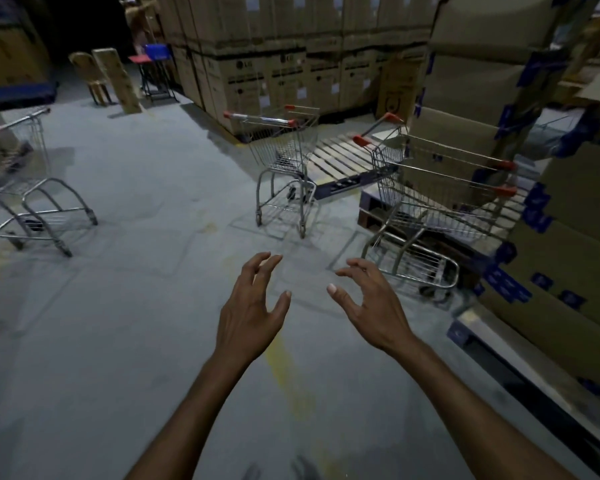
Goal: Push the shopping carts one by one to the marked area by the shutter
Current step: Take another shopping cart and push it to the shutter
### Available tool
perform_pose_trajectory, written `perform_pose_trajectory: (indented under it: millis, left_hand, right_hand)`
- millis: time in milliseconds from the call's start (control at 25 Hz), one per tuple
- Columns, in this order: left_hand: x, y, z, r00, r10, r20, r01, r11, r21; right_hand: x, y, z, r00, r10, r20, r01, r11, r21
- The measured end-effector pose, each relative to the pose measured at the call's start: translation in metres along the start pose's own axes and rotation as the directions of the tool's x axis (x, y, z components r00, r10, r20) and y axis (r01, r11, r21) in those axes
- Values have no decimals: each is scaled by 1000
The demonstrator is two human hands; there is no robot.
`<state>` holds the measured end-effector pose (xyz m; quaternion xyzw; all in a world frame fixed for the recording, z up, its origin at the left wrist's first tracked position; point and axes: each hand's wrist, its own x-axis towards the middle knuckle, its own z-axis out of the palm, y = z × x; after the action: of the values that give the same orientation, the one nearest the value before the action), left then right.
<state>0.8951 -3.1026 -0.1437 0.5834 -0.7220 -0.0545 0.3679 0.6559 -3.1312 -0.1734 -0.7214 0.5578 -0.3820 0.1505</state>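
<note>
Left hand (pixel 248 313), right hand (pixel 371 306): held out side by side above the floor (pixel 118 323), fingers (pixel 267 263) loosely curled and spread, grasping nothing.

Shopping carts, three in view:
- middle cart (pixel 284 157), ahead, beside a pallet (pixel 340 157)
- right cart (pixel 440 188), close against stacked boxes (pixel 465 81)
- left cart (pixel 32 188), well apart at the left edge

None is touched by either hand.

Shutter and marked area: not in view.

Progress, as judged: no cart in hand, and three apparently left to push. The number already delivered cannot be told.

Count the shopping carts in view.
3. The left cart stands at the frame's edge, the middle cart by the pallet, the right cart beside stacked boxes. More may be hidden.
</note>
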Motion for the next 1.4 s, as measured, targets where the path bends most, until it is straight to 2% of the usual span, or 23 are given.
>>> perform_pose_trajectory:
  millis: [240, 440, 800, 1000, 1200, 1400]
  left_hand:
    - [138, -68, 55, 998, 48, 43, -46, 998, -53]
    - [269, -133, 97, 983, 149, 111, -136, 984, -115]
    - [465, -203, 180, 944, 259, 206, -224, 958, -177]
    - [569, -220, 266, 905, 335, 263, -275, 931, -239]
    - [688, -215, 351, 876, 360, 322, -273, 918, -286]
    - [788, -195, 414, 868, 354, 349, -255, 920, -299]
  right_hand:
    - [125, 41, 50, 999, 28, -24, -28, 999, -37]
    - [242, 62, 90, 993, 74, -94, -83, 992, -94]
    - [422, 127, 131, 963, 189, -193, -213, 971, -112]
    - [521, 208, 138, 952, 229, -202, -260, 954, -146]
    - [629, 295, 121, 938, 285, -197, -315, 938, -142]
    - [719, 349, 95, 922, 337, -189, -372, 906, -200]
